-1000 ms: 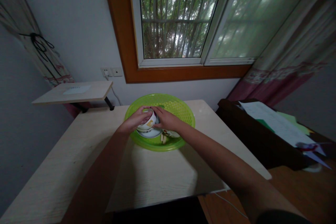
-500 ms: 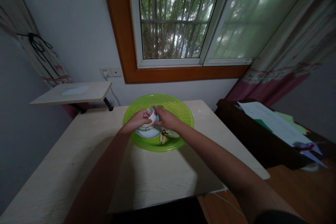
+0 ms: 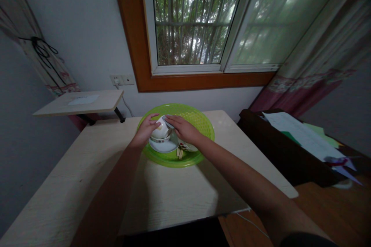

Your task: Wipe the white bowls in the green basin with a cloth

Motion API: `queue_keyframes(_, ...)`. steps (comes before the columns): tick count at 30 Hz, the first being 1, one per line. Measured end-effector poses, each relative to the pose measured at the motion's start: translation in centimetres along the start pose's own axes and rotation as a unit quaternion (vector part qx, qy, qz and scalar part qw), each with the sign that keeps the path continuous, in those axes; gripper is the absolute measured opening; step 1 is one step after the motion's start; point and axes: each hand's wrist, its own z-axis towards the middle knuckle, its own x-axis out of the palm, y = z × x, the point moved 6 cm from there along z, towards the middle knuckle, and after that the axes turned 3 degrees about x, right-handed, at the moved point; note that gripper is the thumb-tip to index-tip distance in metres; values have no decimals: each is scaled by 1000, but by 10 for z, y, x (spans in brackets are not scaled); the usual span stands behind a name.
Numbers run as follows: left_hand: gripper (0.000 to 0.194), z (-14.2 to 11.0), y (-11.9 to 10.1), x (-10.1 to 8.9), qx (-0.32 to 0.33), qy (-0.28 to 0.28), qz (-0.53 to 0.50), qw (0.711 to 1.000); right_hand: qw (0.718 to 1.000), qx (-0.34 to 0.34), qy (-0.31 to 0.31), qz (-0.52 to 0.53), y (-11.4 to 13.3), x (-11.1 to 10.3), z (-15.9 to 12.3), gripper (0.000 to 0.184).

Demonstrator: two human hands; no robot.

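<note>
Paper (image 3: 83, 100) on the small shelf (image 3: 107, 102) at left has faint marks, too small to read. Large white sheet (image 3: 301, 135) on the dark furniture (image 3: 261, 139) at right: marks also unreadable from here, green paper (image 3: 291, 137) partly over it.

Table (image 3: 174, 197): pale wood grain, rounded corners, up near the wall (image 3: 191, 98). Black supports hold the shelf; white outlets (image 3: 122, 80) just above, plug and cord in one. Window (image 3: 194, 19) in an orange-brown wooden frame, bars and greenery outside. Pale curtains with pink lower parts, left one tied with black cord. Brown floor (image 3: 324, 208), lower right.

Green basin (image 3: 174, 163) sits on the table. Upper bowl (image 3: 159, 129), white, tilted, is inside its rim, over a lower bowl (image 3: 161, 139) and white plate (image 3: 164, 147). My left hand (image 3: 145, 129) has it, fingers spread around its side, thumb on it. My right hand (image 3: 185, 129) has fingers extended at its rim; grip can't be told, thumb hidden. Patterned dish (image 3: 189, 148) and wooden pieces (image 3: 179, 154) lie beside the plate.
</note>
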Motion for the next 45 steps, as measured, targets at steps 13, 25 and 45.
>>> queue_keyframes(13,79,-1,3,3,-7,53,-17,998,998,-6,12,-58,5,-4,1,64)
queue_keyframes(25,74,-4,-2,8,-8,56,-11,998,998,4,-13,-63,4,-8,2,55)
queue_keyframes(45,65,-8,-8,8,-4,47,-28,998,999,-10,6,-31,16,-11,2,53)
